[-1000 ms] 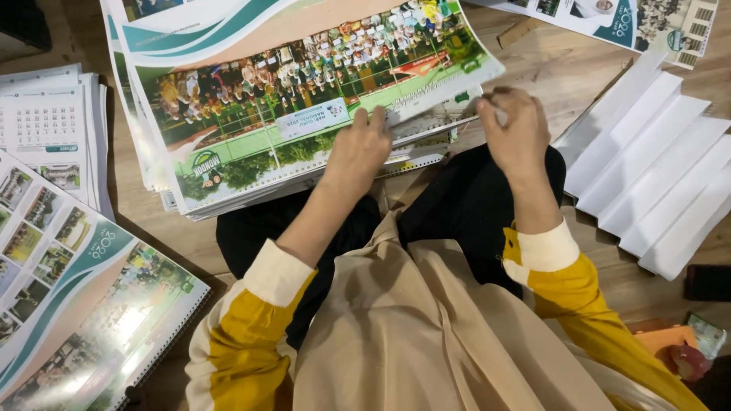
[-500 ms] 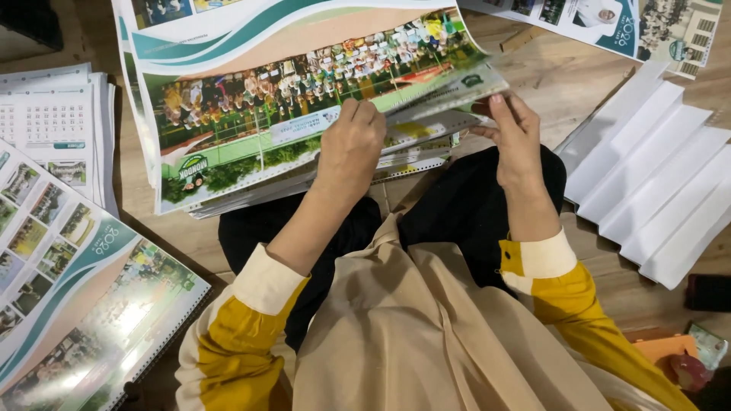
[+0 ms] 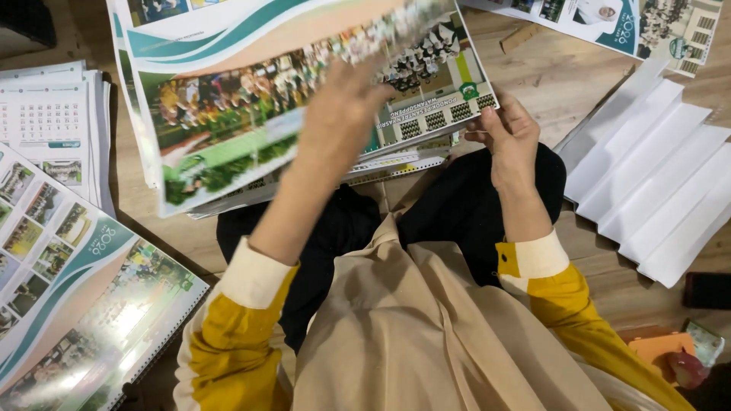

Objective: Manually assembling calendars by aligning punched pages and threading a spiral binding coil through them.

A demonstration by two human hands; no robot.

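L hand (image 3: 346,114) raised, blurred, lifts top calendar sheet (image 3: 251,114), was flat 0.5 s ago; grip unclear. R hand (image 3: 506,133) pinches stack (image 3: 411,156) edge on floor. White strips (image 3: 647,175) right, calendars (image 3: 68,297) left.

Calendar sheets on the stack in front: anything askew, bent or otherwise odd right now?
Yes. The top calendar sheet is lifted and bowed by the left hand, off the stack of sheets. The right hand pinches the stack's corner. The stack's edges are fanned, not flush.
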